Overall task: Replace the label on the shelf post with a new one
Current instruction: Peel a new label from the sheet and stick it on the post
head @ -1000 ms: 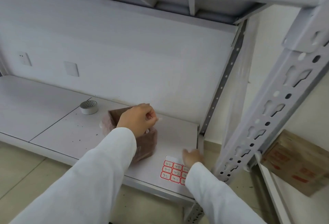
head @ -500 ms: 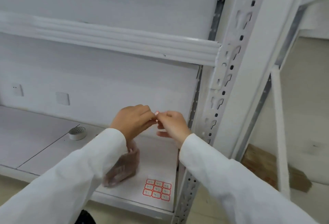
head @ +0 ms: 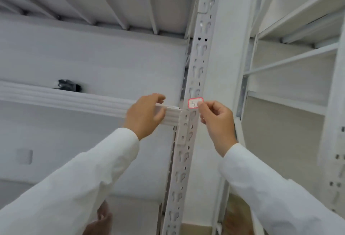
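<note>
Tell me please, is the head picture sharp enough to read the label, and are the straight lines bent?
Head view: light is soft and even, no glare; the label shows a "4", the rest hidden by the right hand; slight blur softens the left hand; the wide lens tilts and bends the shelf post.

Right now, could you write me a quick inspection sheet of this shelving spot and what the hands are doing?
Surface: white metal shelf beam, running into the post.
Job's things: red-bordered label marked "4-", against the perforated shelf post.
Clutter: dark object on the shelf, blurred.
Hands: right hand pinches the label's edge; left hand touches the beam end, fingers loosely bent.
Cables: nothing seen.
Surroundings: second white rack at right; wall plate lower left.
</note>
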Action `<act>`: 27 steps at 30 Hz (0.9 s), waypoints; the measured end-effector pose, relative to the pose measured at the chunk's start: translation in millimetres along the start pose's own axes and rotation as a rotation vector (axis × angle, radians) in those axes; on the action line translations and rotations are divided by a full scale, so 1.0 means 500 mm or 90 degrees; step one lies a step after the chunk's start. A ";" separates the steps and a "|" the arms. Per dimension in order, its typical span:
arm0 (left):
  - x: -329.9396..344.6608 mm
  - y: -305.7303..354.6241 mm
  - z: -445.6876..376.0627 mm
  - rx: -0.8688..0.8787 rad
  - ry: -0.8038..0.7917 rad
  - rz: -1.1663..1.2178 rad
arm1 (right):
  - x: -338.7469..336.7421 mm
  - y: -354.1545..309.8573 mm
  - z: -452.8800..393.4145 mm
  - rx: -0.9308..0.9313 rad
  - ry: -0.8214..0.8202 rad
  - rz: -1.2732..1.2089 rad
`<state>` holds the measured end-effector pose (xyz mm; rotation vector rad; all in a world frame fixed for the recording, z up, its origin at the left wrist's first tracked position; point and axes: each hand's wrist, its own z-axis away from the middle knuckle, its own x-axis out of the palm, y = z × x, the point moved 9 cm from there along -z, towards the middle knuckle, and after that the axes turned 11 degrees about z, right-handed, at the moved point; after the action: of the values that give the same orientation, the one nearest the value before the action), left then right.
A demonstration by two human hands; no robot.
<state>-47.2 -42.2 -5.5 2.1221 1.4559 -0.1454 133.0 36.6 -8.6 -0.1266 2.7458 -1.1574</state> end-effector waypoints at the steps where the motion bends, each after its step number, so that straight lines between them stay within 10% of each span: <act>1: 0.028 0.009 -0.024 -0.030 -0.046 0.012 | -0.013 0.009 -0.009 0.009 0.013 0.013; 27: 0.123 0.002 -0.106 -0.204 -0.180 0.041 | 0.004 0.062 -0.053 0.000 0.132 0.075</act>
<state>-33.0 34.9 15.5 1.8039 1.1588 -0.1673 126.0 76.6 -12.7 0.1633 2.8838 -1.2016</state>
